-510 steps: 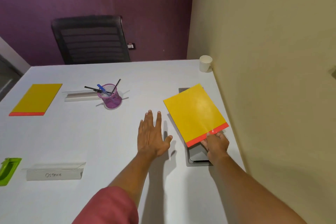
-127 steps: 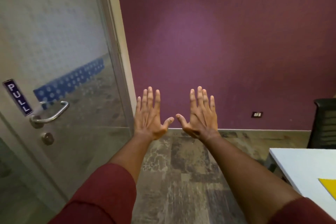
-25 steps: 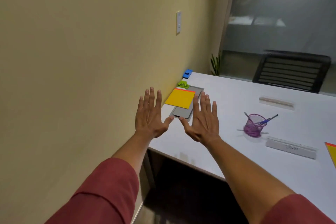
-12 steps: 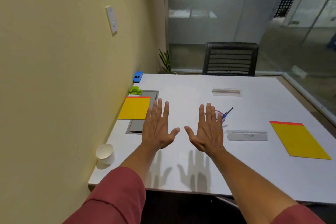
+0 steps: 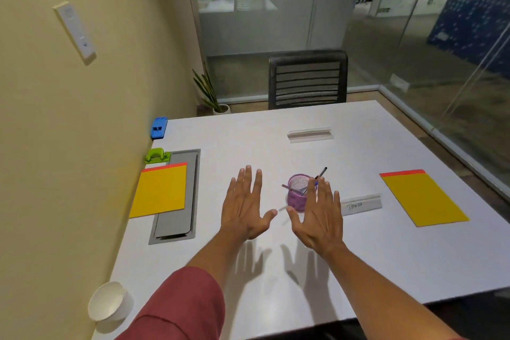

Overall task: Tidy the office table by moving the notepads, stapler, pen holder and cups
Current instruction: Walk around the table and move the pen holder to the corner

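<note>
Office meeting room: white table (image 5: 276, 270), mesh chair (image 5: 307, 78), glass partitions (image 5: 414, 36), name plates (image 5: 361, 204).

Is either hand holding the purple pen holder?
No: both the left hand and right hand hover spread open beside the pen holder.

Handwritten "PANDA" on white name plate (image 5: 361, 205); nothing else legible

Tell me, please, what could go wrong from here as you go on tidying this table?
1. The pen holder sits just beyond the right hand, pens leaning out; a careless reach might tip it.
2. The cup stands at the table's near corner beside the left sleeve; the arm could knock it off.
</note>
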A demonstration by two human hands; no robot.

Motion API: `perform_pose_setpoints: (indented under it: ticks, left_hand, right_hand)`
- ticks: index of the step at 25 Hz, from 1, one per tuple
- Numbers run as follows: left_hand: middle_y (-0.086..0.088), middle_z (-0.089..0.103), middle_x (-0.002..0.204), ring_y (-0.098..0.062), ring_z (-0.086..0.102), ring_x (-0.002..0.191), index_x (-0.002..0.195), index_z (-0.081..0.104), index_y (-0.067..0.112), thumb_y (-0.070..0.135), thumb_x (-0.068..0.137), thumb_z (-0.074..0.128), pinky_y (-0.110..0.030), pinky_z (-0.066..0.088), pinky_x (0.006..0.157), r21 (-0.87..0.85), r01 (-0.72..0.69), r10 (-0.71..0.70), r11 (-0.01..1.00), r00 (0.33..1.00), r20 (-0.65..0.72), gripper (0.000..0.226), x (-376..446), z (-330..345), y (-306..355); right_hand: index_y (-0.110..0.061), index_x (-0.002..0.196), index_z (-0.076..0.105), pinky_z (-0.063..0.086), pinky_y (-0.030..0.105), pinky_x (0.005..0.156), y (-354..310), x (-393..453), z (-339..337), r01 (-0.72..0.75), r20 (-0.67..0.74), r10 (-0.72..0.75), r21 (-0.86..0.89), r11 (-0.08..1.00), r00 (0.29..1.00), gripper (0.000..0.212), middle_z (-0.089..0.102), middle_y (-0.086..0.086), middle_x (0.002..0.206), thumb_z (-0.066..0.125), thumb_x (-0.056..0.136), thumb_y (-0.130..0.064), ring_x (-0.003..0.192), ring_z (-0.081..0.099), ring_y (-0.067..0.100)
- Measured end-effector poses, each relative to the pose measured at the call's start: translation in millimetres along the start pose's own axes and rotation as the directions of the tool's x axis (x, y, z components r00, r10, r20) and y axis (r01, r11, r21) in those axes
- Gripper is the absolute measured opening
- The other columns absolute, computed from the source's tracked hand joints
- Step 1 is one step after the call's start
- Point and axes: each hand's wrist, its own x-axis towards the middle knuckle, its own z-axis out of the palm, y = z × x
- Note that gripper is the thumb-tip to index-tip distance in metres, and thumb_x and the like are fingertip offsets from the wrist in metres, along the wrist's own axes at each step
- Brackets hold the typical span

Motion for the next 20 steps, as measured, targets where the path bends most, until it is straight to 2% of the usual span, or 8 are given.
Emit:
perform_pose_setpoints:
  ticks: [3,5,8,11,13,15,18,20]
  left_hand:
    - [-0.014,-0.013,0.164,-0.026,-0.01,0.152,0.155,-0.016,0.017,0.062,0.088,0.042,-0.04,-0.004,0.124,-0.082,-0.054,0.06,0.995,0.995,0.075,0.098,27.6,8.5,-3.6]
    - [-0.015,-0.005,0.165,-0.027,-0.002,0.153,0.155,-0.015,0.018,0.059,0.089,0.044,-0.04,0.001,0.124,-0.118,-0.085,0.098,0.989,0.989,0.111,0.097,46.0,13.5,-8.3]
    - [-0.014,0.002,0.165,-0.029,0.007,0.152,0.156,-0.011,0.02,0.054,0.091,0.047,-0.039,0.01,0.123,-0.207,-0.099,0.14,0.973,0.971,0.193,0.094,68.4,22.3,-16.0]
    - [-0.013,0.008,0.165,-0.029,0.014,0.15,0.157,-0.002,0.017,0.037,0.09,0.053,-0.039,0.019,0.121,-0.226,-0.122,0.184,0.966,0.944,0.274,0.089,83.5,32.9,-24.7]
    - [-0.009,0.014,0.163,-0.027,0.018,0.148,0.156,0.01,0.014,0.019,0.084,0.054,-0.039,0.028,0.118,-0.281,-0.079,0.165,0.956,0.94,0.299,0.085,93.3,38.4,-27.5]
    - [-0.008,0.025,0.157,-0.025,0.027,0.144,0.152,0.024,0.012,0.009,0.084,0.052,-0.04,0.035,0.113,-0.382,-0.01,0.14,0.924,0.94,0.312,0.074,104.7,44.4,-27.4]
    - [-0.013,0.051,0.137,-0.026,0.053,0.122,0.138,0.048,0.007,0.009,0.09,0.055,-0.036,0.042,0.104,-0.545,0.103,0.083,0.832,0.948,0.307,0.049,122.8,53.8,-22.8]
    - [-0.013,0.064,0.121,-0.028,0.062,0.107,0.127,0.059,0.005,0.011,0.09,0.058,-0.036,0.048,0.098,-0.619,0.213,0.001,0.756,0.945,0.327,0.037,133.2,59.6,-17.6]
  right_hand:
    - [-0.008,0.155,0.013,0.006,0.041,0.124,4.7,11.1,8.0,-0.132,0.033,0.13,0.066,0.989,0.991,0.085,0.017,0.015,0.163,0.04,0.091,-0.056,0.151,0.013,0.028]
    - [-0.009,0.155,0.016,0.015,0.039,0.121,4.4,18.0,11.9,-0.227,0.038,0.225,0.108,0.968,0.974,0.08,0.024,0.012,0.161,0.045,0.093,-0.049,0.149,0.021,0.027]
    - [-0.008,0.148,0.032,0.037,0.039,0.108,0.9,28.4,17.0,-0.335,0.024,0.335,0.15,0.93,0.942,0.067,0.045,0.011,0.147,0.053,0.091,-0.038,0.134,0.042,0.028]
    - [-0.009,0.139,0.043,0.046,0.039,0.096,-2.2,33.6,27.6,-0.445,0.043,0.445,0.197,0.874,0.894,0.053,0.056,0.01,0.133,0.056,0.092,-0.031,0.125,0.049,0.026]
    - [-0.008,0.136,0.047,0.045,0.04,0.096,-1.0,39.3,33.3,-0.499,0.065,0.498,0.233,0.835,0.865,0.048,0.057,0.011,0.131,0.054,0.094,-0.028,0.126,0.049,0.027]
    - [-0.006,0.135,0.05,0.045,0.041,0.098,2.2,47.4,40.1,-0.536,0.077,0.538,0.276,0.798,0.84,0.045,0.058,0.013,0.131,0.053,0.095,-0.025,0.125,0.05,0.03]
    - [-0.004,0.134,0.054,0.045,0.042,0.1,9.2,60.9,47.4,-0.596,0.101,0.604,0.359,0.719,0.79,0.043,0.061,0.016,0.13,0.055,0.094,-0.022,0.123,0.054,0.033]
    - [-0.004,0.132,0.056,0.046,0.042,0.099,16.1,70.1,52.9,-0.616,0.123,0.624,0.391,0.684,0.772,0.042,0.063,0.017,0.127,0.056,0.094,-0.02,0.119,0.057,0.034]
